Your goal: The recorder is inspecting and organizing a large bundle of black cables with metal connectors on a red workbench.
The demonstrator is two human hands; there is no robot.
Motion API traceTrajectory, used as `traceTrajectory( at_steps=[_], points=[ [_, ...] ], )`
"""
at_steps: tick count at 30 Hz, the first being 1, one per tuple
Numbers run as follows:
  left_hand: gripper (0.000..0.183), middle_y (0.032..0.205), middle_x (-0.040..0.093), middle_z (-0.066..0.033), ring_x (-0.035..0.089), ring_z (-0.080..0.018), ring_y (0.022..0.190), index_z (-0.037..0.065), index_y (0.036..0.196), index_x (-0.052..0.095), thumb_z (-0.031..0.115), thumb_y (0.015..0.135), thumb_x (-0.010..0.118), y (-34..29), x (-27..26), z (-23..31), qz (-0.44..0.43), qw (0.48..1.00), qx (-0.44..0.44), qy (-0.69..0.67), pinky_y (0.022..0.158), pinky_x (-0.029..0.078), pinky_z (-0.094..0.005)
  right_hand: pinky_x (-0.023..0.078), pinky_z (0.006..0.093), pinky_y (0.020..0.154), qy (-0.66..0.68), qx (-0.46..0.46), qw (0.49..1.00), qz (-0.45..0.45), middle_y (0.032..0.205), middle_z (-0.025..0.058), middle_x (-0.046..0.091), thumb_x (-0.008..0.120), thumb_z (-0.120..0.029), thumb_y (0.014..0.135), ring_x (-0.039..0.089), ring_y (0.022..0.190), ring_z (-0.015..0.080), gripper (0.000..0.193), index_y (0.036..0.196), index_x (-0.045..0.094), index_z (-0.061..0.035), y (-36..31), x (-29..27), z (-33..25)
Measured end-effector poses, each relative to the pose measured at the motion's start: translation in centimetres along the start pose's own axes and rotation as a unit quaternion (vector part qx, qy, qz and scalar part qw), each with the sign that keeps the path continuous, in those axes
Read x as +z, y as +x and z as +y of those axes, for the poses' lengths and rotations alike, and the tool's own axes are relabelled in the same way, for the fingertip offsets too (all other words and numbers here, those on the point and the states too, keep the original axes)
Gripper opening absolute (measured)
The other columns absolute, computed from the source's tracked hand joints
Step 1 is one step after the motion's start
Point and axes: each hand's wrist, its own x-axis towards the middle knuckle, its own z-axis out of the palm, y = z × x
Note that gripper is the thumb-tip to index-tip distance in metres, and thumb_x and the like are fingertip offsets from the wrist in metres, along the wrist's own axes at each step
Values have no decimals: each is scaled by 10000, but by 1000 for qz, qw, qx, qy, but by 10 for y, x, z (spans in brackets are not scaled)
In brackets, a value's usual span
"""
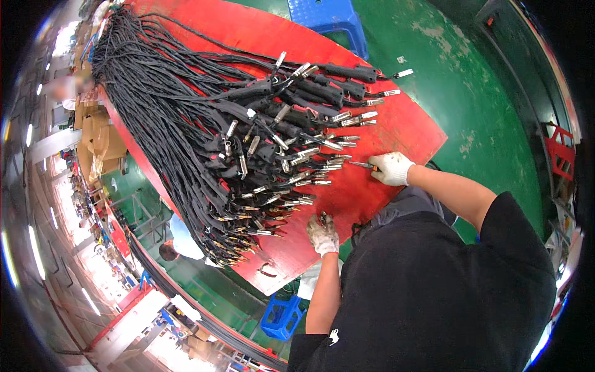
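Note:
A large bundle of welding torches (291, 121) with black handles, red triggers and silver metal ends lies across the red table (347, 201). Their tips point toward me. My right hand (390, 168), in a white glove, is closed around a screwdriver (362, 165); its thin shaft points left toward the nearest torch ends. Closer to the table's front edge, my left hand (323, 235) wears a soiled white glove. Its fingers are closed on a small dark metal piece too small to name. A pair of pliers (268, 270) lies on the table left of that hand.
Long black cables (149, 111) run to the far left. One blue plastic stool (331, 18) stands beyond the table, another blue stool (282, 317) near its front corner. A person (183, 239) is low beyond the left edge. Cardboard boxes (99, 142) are stacked farther off.

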Motion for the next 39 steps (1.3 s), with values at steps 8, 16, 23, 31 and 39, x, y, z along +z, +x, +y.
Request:
traceTrajectory(
  at_steps=[8, 16, 23, 31, 39],
  points=[
    [556, 1243, 607, -277, 576, -447, 1162, 67, 1300, 588, 491, 941, 619, -4, -12, 3, 54, 998, -13, 12, 986, 461, -531, 534, 492, 820, 17, 1, 1000, -8, 946, 190, 711, 602, -301, 911, 686, 932, 391, 288, 1095, 629, -80, 1, -4, -6],
    [386, 1123, 663, -225, 634, -418, 1031, 84, 1204, 640, 367, 942, 645, -8, -24, 10, 34, 978, 203, -13, 890, 509, -525, 533, 490, 852, 40, 30, 999, -5, 973, 206, 714, 632, -317, 895, 687, 959, 394, 317, 1098, 631, -73, 1, -10, 0],
    [359, 1087, 697, -173, 673, -364, 967, 73, 1197, 648, 258, 897, 714, -16, -73, 76, 27, 911, 410, -32, 802, 539, -484, 512, 506, 840, 95, 15, 995, -38, 980, 244, 697, 645, -332, 893, 666, 970, 429, 353, 1107, 616, -52, 11, -20, 12],
    [214, 922, 702, -145, 653, -331, 758, 56, 1072, 684, 169, 893, 719, 42, -149, 140, 126, 861, 491, -44, 669, 523, -412, 504, 510, 825, 130, 31, 990, -47, 961, 250, 692, 636, -330, 898, 664, 942, 435, 337, 1091, 606, -55, 18, -19, 14],
    [202, 941, 708, -167, 687, -320, 845, 2, 1084, 695, 151, 947, 683, 84, -166, 164, 185, 879, 421, -129, 772, 551, -393, 500, 507, 839, 156, 38, 986, -36, 972, 250, 694, 627, -334, 909, 665, 960, 435, 366, 1144, 609, -54, 17, -11, 20]
  ],
)
